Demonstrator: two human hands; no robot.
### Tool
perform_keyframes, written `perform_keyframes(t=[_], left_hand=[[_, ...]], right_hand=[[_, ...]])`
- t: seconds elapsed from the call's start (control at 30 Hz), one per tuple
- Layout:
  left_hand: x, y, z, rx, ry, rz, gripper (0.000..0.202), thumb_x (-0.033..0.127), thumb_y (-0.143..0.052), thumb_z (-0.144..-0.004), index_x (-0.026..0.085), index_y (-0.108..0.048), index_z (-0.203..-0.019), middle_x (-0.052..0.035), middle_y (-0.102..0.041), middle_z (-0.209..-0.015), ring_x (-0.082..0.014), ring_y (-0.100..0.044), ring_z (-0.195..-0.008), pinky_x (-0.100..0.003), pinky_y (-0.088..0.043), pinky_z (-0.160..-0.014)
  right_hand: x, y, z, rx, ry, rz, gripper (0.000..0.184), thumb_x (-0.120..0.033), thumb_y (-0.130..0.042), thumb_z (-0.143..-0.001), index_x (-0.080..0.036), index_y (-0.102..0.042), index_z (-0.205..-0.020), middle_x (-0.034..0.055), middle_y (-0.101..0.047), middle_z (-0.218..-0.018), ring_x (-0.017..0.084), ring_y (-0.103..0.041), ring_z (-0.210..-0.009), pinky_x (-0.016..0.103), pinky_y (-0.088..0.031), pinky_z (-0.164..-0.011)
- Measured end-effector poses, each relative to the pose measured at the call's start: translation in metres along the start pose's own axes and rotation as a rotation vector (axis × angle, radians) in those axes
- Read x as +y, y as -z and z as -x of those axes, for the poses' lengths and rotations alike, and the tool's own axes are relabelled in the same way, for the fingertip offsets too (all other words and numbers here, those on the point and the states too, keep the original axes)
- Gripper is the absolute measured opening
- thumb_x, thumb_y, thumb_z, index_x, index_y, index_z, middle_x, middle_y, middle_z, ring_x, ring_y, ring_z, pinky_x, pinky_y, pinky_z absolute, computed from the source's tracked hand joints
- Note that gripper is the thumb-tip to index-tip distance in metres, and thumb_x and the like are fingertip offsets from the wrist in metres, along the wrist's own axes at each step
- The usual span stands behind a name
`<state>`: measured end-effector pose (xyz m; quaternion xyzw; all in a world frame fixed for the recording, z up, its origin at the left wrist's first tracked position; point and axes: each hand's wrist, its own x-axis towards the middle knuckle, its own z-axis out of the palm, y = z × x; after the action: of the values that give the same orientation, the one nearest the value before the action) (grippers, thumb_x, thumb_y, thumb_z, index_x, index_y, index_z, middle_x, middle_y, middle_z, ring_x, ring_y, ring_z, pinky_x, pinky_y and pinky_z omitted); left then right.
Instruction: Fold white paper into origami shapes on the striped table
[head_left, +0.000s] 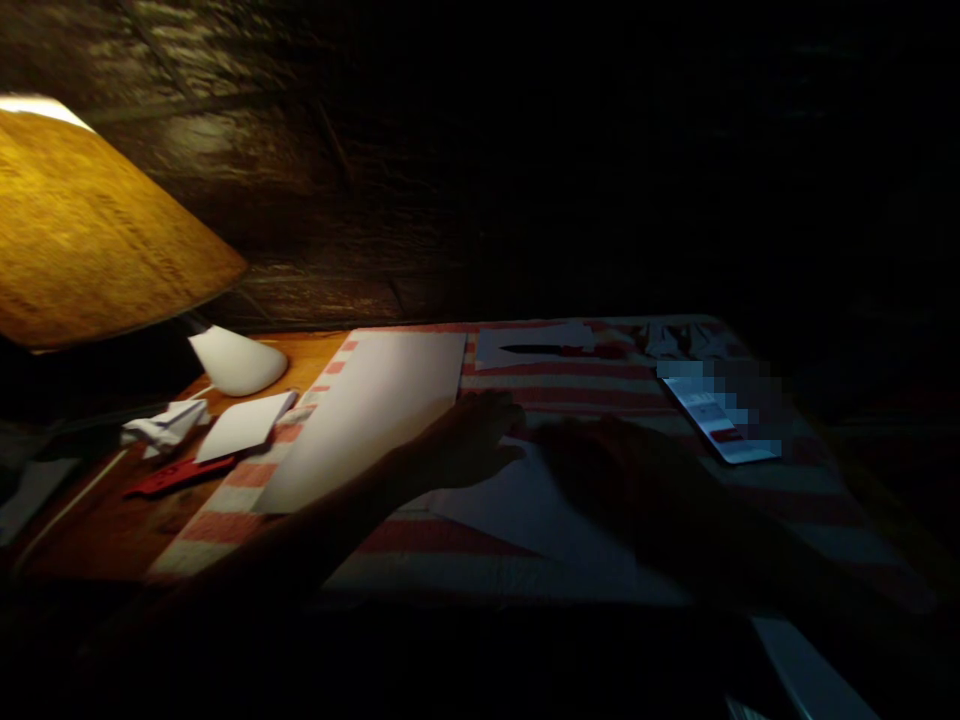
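Note:
My left hand (476, 440) reaches in over the striped cloth. Its fingers point to the right and the thumb stands apart from them; nothing shows in its grasp. Below and between my hands lies a white sheet of paper (517, 505), one edge slanting across the cloth. My right hand (600, 450) is a dark shape over the right side of this sheet, and its fingers are lost in shadow. A larger white sheet (375, 400) lies to the left, partly behind my left forearm. Farther back, a knife (532, 350) with a dark blade rests on another piece of paper (491, 348).
A lamp with a yellow shade (97, 230) and white base (240, 360) stands at left. Near it are folded white paper (244, 425), crumpled paper (165, 425) and a red tool (180, 475). A lit phone (712, 420) lies right on the striped cloth (247, 500).

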<state>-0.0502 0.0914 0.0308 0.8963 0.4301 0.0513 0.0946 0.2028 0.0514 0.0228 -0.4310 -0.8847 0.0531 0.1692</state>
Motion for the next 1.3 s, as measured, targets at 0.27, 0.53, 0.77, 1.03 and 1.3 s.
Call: perform_keyframes(t=[0.27,0.53,0.77,1.03,1.3], left_hand=[[-0.007,0.029,-0.007,-0.024,0.011,0.410,0.005,0.015,-0.062,-0.085,0.017,-0.066,-0.082,0.0000,-0.068,-0.079,-0.0157,-0.064,-0.076,-0.027,-0.047,-0.069],[0.002,0.078,-0.006,0.395,-0.042,0.361,0.008,0.018,-0.065,-0.082,0.016,-0.073,-0.081,-0.0004,-0.071,-0.073,-0.0135,-0.062,-0.068,-0.024,-0.047,-0.064],[0.011,0.080,-0.016,0.552,-0.111,0.219,0.009,0.014,-0.066,-0.080,0.017,-0.074,-0.081,-0.0008,-0.070,-0.079,-0.0144,-0.064,-0.074,-0.026,-0.046,-0.067],[-0.002,0.069,-0.021,0.613,-0.132,0.103,0.009,0.013,-0.066,-0.080,0.017,-0.074,-0.083,-0.0025,-0.070,-0.085,-0.0177,-0.065,-0.081,-0.029,-0.046,-0.072],[-0.008,0.063,-0.016,0.572,-0.078,0.286,0.008,0.016,-0.069,-0.080,0.017,-0.077,-0.082,-0.0028,-0.075,-0.081,-0.0177,-0.069,-0.079,-0.029,-0.050,-0.073]], right_hand=[[0.023,0.015,-0.026,-0.050,-0.103,-0.408,0.009,-0.024,-0.065,-0.086,-0.019,-0.073,-0.085,0.0042,-0.073,-0.087,0.017,-0.067,-0.074,0.026,-0.050,-0.065],[0.013,0.070,-0.058,0.143,-0.050,-0.218,0.011,-0.026,-0.066,-0.087,-0.021,-0.075,-0.086,0.0007,-0.073,-0.082,0.016,-0.065,-0.070,0.026,-0.046,-0.060],[-0.010,0.082,-0.087,0.186,0.106,0.158,0.015,-0.023,-0.065,-0.091,-0.022,-0.080,-0.090,0.0047,-0.078,-0.092,0.022,-0.070,-0.080,0.036,-0.046,-0.076],[-0.007,0.061,-0.102,0.228,0.133,0.013,0.014,-0.023,-0.067,-0.090,-0.021,-0.080,-0.091,0.0031,-0.079,-0.091,0.018,-0.071,-0.075,0.028,-0.043,-0.066],[0.011,0.055,-0.092,0.198,0.018,-0.097,0.015,-0.025,-0.067,-0.088,-0.023,-0.082,-0.089,0.0033,-0.080,-0.089,0.021,-0.073,-0.077,0.029,-0.045,-0.065]])
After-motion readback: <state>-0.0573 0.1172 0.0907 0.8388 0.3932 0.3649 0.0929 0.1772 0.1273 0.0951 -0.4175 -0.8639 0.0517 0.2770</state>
